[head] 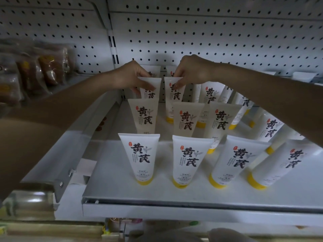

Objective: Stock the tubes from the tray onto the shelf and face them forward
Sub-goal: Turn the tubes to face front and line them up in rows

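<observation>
The left hand [131, 79] and the right hand [192, 72] reach to the back of the shelf [122, 189]. The fingers [146, 85] of each hand pinch the flat top edge of one tube, the left tube [156, 82] and the right tube [176, 96] just beside it. I think they hold the tops so they can turn each tube until its big black writing looks out to the front. The other tubes [139, 158] stand in rows on their yellow caps [144, 180], so the names are easy to read.
</observation>
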